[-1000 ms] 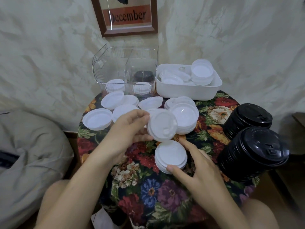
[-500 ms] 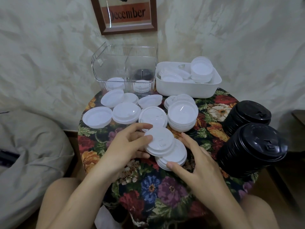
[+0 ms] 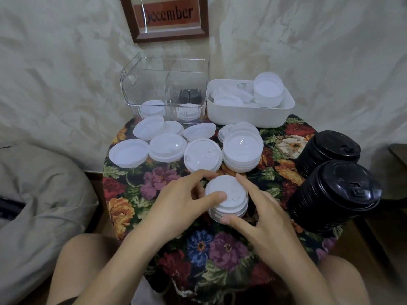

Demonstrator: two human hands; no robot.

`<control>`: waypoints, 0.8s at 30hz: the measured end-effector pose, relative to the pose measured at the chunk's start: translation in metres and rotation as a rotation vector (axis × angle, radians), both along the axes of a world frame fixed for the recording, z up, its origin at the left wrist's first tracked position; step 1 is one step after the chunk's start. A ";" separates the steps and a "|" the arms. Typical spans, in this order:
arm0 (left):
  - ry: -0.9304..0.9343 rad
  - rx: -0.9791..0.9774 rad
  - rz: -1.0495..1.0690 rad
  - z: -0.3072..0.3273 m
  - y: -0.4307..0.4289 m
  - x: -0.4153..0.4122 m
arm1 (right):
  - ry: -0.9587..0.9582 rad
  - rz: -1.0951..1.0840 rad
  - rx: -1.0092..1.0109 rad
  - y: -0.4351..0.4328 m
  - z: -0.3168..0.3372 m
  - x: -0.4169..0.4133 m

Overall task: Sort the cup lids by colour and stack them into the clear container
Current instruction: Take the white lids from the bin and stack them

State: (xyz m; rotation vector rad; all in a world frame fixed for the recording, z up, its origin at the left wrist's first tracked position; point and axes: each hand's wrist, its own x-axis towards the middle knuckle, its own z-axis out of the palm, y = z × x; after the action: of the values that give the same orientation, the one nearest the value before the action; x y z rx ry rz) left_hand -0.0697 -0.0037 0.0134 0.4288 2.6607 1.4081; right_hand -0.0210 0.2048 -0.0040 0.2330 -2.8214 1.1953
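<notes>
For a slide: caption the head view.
Left hand and right hand grip a white lid stack on the floral table, beside black lid stacks.

A room in a private home: a small round counter (image 3: 220, 249), draped in a dark floral tapestry cloth (image 3: 136, 190), stands against a cream wall with a crumpled, marbled finish (image 3: 66, 73). Above it hangs a brown wooden-framed print reading "December" (image 3: 168, 15). A large grey fabric beanbag cushion (image 3: 37, 216) slumps on the floor to the left, and a seated person's bare knee (image 3: 72, 256) is drawn up close to the cloth's edge. White plastic cup lids (image 3: 128, 153), a clear plastic container (image 3: 165, 84) and a white plastic tub (image 3: 248, 116) crowd the counter.
</notes>
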 end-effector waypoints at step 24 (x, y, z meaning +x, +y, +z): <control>0.048 -0.202 -0.233 0.007 -0.015 -0.012 | -0.035 -0.006 0.025 0.004 -0.006 -0.002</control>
State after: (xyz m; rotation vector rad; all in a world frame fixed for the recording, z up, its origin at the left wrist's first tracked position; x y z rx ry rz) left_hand -0.0815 -0.0183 0.0207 0.7307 2.6498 1.0658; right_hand -0.0227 0.2083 -0.0101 0.2072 -2.8666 1.1746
